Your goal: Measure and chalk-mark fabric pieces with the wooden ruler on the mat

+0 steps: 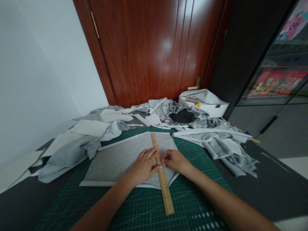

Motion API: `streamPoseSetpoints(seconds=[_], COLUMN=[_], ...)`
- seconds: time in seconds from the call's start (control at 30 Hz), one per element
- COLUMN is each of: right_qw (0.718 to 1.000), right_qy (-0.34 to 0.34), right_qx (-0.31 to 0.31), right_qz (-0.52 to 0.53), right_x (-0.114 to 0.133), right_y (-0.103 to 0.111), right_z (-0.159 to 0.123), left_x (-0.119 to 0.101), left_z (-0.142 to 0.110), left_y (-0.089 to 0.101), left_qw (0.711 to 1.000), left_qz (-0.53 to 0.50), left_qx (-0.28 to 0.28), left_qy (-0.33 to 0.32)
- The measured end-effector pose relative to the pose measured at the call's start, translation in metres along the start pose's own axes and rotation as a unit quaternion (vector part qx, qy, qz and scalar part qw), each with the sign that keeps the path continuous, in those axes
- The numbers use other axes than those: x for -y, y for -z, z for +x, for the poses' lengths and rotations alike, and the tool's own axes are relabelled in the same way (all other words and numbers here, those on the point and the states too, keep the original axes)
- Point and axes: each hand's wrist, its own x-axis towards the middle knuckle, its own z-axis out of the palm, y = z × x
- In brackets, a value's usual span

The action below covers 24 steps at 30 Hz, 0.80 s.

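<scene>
A piece of grey fabric [117, 160] with pale edges lies flat on a green cutting mat [192, 199]. Across its right part runs a wooden ruler [166, 195], its near end extending past the fabric onto the mat. My left hand [144, 165] lies flat with fingers spread, pressing on the fabric, its fingertips and thumb touching the ruler's left side. Close against the ruler's right edge, my right hand [175, 160] is closed in a pinch low over the fabric. Whatever sits between those fingertips is too small or hidden to make out.
Grey and white fabric pieces [79, 141] are heaped at the left. More grey scraps [228, 144] lie at the right, with a black cloth [183, 116] behind the mat. A white box [211, 109] stands at the back right, before a wooden door [149, 48].
</scene>
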Motion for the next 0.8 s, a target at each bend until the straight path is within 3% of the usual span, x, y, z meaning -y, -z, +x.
streamPoseSetpoints(seconds=[0.1, 0.17, 0.27, 0.33, 0.43, 0.5, 0.67, 0.8], right_qw=[0.999, 0.995, 0.968, 0.948, 0.928, 0.929, 0.962, 0.975], right_qy=[0.001, -0.011, -0.023, -0.020, -0.025, -0.047, -0.069, -0.043], right_qx=[0.023, 0.078, 0.179, 0.182, 0.128, 0.068, -0.113, -0.184], right_qz=[0.023, 0.062, 0.177, 0.260, 0.349, 0.360, 0.238, 0.118], right_x=[0.002, 0.002, -0.005, -0.016, -0.039, -0.053, -0.079, -0.089], right_y=[0.002, 0.008, 0.023, 0.033, 0.043, 0.044, 0.041, 0.044], right_z=[-0.006, -0.010, -0.011, -0.009, -0.001, 0.007, 0.022, 0.026], left_x=[0.000, 0.000, 0.001, 0.001, 0.001, 0.001, 0.000, 0.000], left_z=[0.000, 0.000, 0.000, 0.000, 0.000, 0.000, 0.000, 0.000], left_y=[0.000, 0.000, 0.000, 0.000, 0.000, 0.000, 0.001, 0.000], left_qw=[1.000, 1.000, 1.000, 1.000, 1.000, 1.000, 1.000, 1.000], left_qz=[0.004, 0.005, 0.005, 0.004, 0.002, 0.003, 0.016, 0.019], left_qx=[0.002, 0.004, 0.001, -0.004, -0.008, -0.009, -0.003, -0.007], left_qy=[-0.002, -0.005, -0.006, -0.006, -0.004, -0.003, -0.007, -0.005])
